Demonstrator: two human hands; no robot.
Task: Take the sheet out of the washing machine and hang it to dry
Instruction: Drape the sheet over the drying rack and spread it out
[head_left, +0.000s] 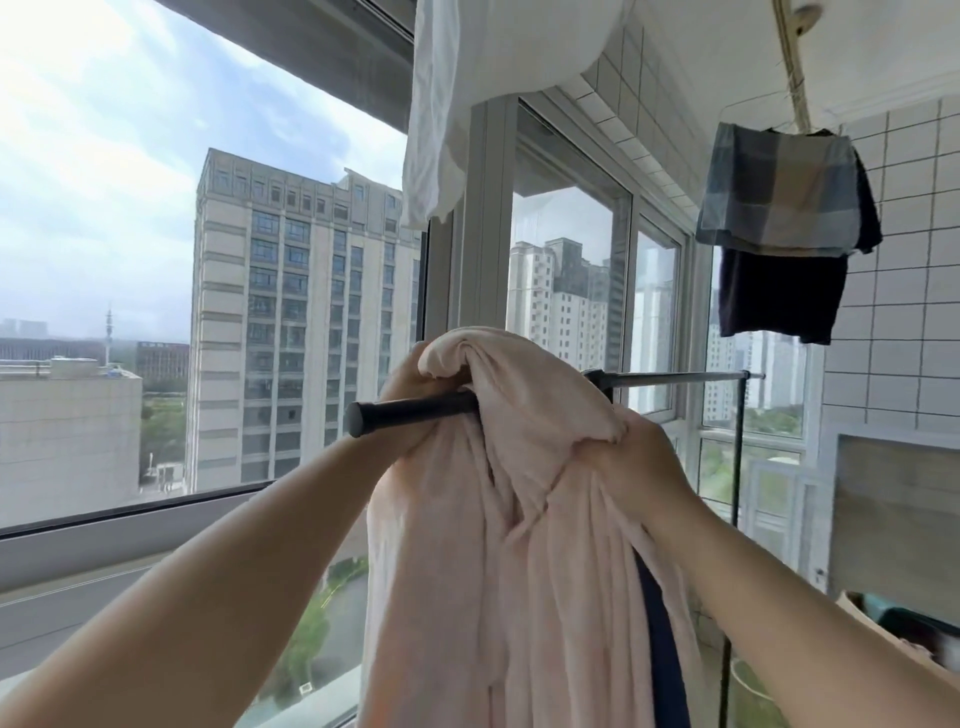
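Behind, tower blocks fill the window (218, 291) while I see my 2 hands, left hand (410, 400) and right hand (631, 462), both gripping the pink sheet (519, 545) bunched over the black rail (410, 411) at frame centre.

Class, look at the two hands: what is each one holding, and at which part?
Both hold the pink sheet near its bunched top at the black rail: left hand left of the bunch, right hand on its right.

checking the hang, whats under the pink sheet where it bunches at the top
The black rod runs in under the pink sheet, which drapes over it. A dark blue strip shows beneath the right side. The left hand is partly covered; the rod's middle stretch is hidden.
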